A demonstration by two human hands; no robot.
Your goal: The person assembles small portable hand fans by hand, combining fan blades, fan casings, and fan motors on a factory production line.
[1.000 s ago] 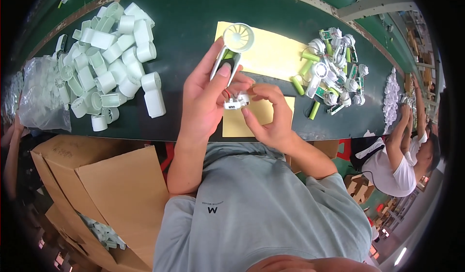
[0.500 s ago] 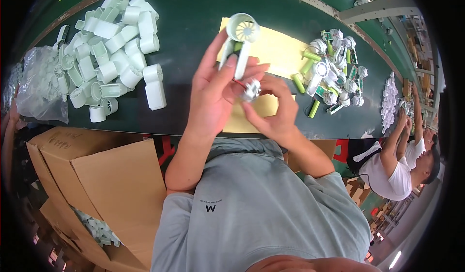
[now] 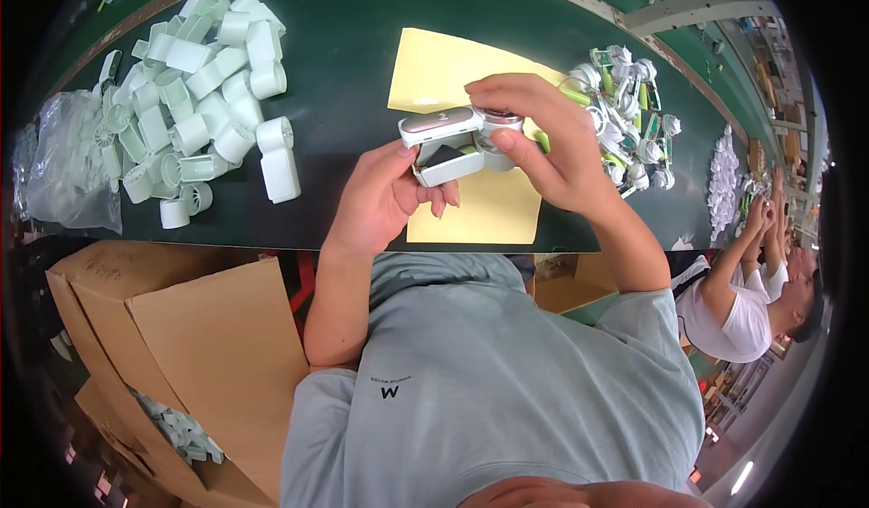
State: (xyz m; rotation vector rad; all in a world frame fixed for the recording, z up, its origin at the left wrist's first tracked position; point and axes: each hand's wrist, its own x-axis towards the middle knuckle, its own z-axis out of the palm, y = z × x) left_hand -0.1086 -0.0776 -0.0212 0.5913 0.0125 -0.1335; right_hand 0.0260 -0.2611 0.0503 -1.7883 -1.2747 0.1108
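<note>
A pale green handheld fan housing (image 3: 450, 166) is held sideways above the table, its handle pointing left and its hollow side partly in view. My right hand (image 3: 559, 151) grips the round head, which has a silvery top, with fingers over it and thumb in front. At the handle's left end, my left hand (image 3: 376, 202) holds it with thumb and curled fingers. Something dark lies inside the handle. Whether the small white motor is now inside the head is hidden by my right hand. Beneath are yellow paper sheets (image 3: 493, 209).
Many pale housings (image 3: 217, 114) are heaped at left beside a clear plastic bag (image 3: 72, 169). White motor assemblies with green batteries (image 3: 625, 110) lie at right, near small white parts (image 3: 724, 187). An open cardboard box (image 3: 217, 327) stands lower left. Another person (image 3: 733, 309) works at far right.
The housing has swung from upright to sideways and come lower. My right hand has moved up from the dangling white motor to the round head; the motor no longer shows.
</note>
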